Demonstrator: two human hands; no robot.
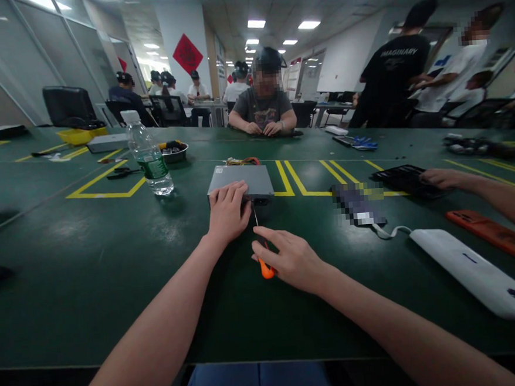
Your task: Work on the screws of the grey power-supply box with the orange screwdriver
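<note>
A grey metal computer power supply [239, 179] lies on the green table in front of me, its wires showing at the far side. My left hand [229, 211] grips its near left part, fingers over the top and thumb at the front face. In my right hand [288, 255] is a screwdriver [266, 270] with an orange handle, held between thumb and fingers. The thin shaft points away from me, up to the front face beside a black socket. Whether the tip sits on a screw is too small to tell.
A water bottle [153, 159] stands at left, before a metal bowl [176, 151] of tools. At right lie a phone [359, 203], a white power bank [475, 272], an orange phone case [494, 235] and a black tray [409, 181] under another person's hand. One person sits opposite.
</note>
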